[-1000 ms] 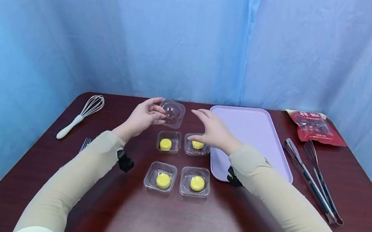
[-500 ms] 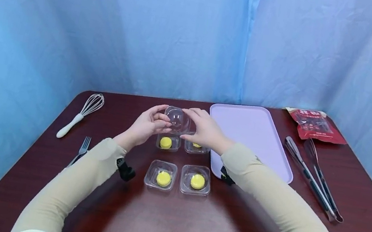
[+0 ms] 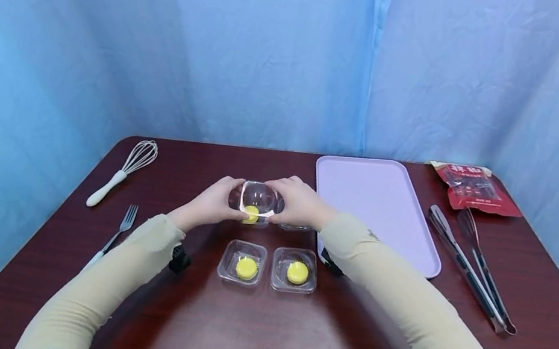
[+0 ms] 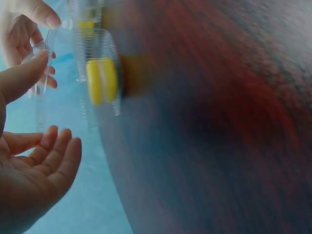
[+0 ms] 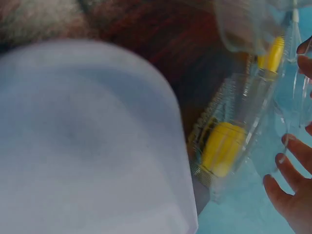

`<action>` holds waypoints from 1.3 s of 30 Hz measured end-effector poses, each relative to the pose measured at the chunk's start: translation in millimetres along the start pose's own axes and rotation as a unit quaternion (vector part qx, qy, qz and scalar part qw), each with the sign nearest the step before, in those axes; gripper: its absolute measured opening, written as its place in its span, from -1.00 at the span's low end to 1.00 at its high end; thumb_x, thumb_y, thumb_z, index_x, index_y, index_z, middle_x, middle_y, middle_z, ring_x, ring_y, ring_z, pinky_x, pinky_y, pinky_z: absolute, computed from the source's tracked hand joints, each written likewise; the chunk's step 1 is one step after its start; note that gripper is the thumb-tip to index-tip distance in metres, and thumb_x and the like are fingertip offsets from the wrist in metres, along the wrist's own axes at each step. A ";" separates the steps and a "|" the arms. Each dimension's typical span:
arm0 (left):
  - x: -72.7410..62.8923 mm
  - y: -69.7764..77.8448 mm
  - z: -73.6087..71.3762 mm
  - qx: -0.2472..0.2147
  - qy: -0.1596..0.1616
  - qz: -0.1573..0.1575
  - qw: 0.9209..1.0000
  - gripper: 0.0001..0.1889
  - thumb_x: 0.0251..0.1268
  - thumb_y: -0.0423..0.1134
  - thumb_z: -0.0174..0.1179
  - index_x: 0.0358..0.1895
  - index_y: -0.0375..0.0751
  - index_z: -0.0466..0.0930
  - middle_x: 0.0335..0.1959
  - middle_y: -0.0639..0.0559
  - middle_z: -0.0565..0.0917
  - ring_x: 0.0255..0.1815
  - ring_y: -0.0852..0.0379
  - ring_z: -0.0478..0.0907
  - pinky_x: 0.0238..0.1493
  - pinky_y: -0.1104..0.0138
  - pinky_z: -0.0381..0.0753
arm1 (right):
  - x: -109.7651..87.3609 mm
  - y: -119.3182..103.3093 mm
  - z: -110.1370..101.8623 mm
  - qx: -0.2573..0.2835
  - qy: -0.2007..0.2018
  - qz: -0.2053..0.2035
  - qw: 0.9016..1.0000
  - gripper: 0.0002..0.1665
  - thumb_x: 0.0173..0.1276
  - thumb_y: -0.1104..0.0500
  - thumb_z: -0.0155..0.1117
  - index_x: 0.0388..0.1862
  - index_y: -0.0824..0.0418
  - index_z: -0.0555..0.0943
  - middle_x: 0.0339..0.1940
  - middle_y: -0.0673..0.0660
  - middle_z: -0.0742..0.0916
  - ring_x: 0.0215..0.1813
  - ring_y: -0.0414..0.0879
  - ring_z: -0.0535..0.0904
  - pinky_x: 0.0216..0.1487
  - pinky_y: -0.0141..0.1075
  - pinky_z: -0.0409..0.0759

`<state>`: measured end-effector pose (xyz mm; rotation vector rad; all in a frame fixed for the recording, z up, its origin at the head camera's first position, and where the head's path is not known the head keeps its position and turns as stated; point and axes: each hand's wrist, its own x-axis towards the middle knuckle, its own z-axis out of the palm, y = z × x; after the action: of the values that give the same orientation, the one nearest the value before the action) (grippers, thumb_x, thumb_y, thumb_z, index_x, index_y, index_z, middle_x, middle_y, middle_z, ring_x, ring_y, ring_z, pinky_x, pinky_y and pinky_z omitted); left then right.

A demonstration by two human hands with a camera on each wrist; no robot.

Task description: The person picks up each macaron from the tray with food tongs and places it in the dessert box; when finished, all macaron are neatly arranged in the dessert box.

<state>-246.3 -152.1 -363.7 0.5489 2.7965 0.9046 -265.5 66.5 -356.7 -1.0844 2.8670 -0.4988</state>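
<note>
My left hand (image 3: 214, 201) and right hand (image 3: 301, 203) grip a clear domed plastic lid (image 3: 259, 192) from opposite sides. The lid is just above the back left clear box, and a yellow macaron (image 3: 251, 213) shows through it. In the left wrist view, the left hand (image 4: 41, 178) has its thumb and fingers at the lid's edge, with a gap between lid and box. The right hand (image 5: 295, 195) touches the lid in the right wrist view. It mostly hides the back right box (image 3: 295, 228) in the head view; that box's macaron (image 5: 223, 148) shows beside the wrist camera.
Two open boxes, front left (image 3: 225, 273) and front right (image 3: 277, 282), each hold a yellow macaron. A lilac tray (image 3: 375, 196) lies right of the boxes. Tongs (image 3: 467, 271) and a red food packet (image 3: 477, 190) lie beyond it. A whisk (image 3: 123, 171) and fork (image 3: 119, 228) lie left.
The lid has moved down and slightly right, from a tilted hold in the left hand to above the back left box. The right hand has moved left and taken hold of its other side.
</note>
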 end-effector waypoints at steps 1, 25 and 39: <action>0.2 -1.1 1.1 0.013 -0.005 -0.005 1.000 -0.13 0.03 -0.14 0.42 0.36 -0.48 0.19 0.06 -0.28 0.42 0.06 -0.09 0.46 0.07 0.12 0.55 | 0.4 -0.4 1.3 -0.003 -0.011 0.002 1.000 -0.12 0.03 -0.06 0.47 0.32 0.22 0.41 0.20 0.18 0.59 0.20 0.08 0.42 0.28 -0.10 0.40; 8.4 -14.8 8.5 -0.031 -0.089 -0.056 0.994 -0.20 0.11 -0.20 0.37 0.39 -0.36 0.20 0.23 -0.26 0.45 0.16 -0.09 0.51 0.14 0.17 0.55 | 12.7 2.0 19.2 -0.017 -0.092 0.030 0.995 -0.13 0.09 -0.13 0.41 0.31 0.25 0.41 0.29 0.19 0.50 0.32 0.06 0.34 0.36 -0.13 0.33; 9.3 -20.2 9.3 -0.053 -0.105 -0.029 0.993 -0.19 0.13 -0.23 0.35 0.43 -0.29 0.14 0.24 -0.23 0.46 0.17 -0.10 0.50 0.15 0.17 0.54 | 11.1 0.0 17.1 0.009 -0.093 0.055 0.994 -0.15 0.06 -0.13 0.45 0.29 0.22 0.44 0.28 0.21 0.51 0.34 0.08 0.35 0.38 -0.09 0.31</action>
<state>-258.5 -158.7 -383.4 0.5114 2.5474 0.9212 -271.4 54.4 -372.1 -0.9113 2.7343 -0.3938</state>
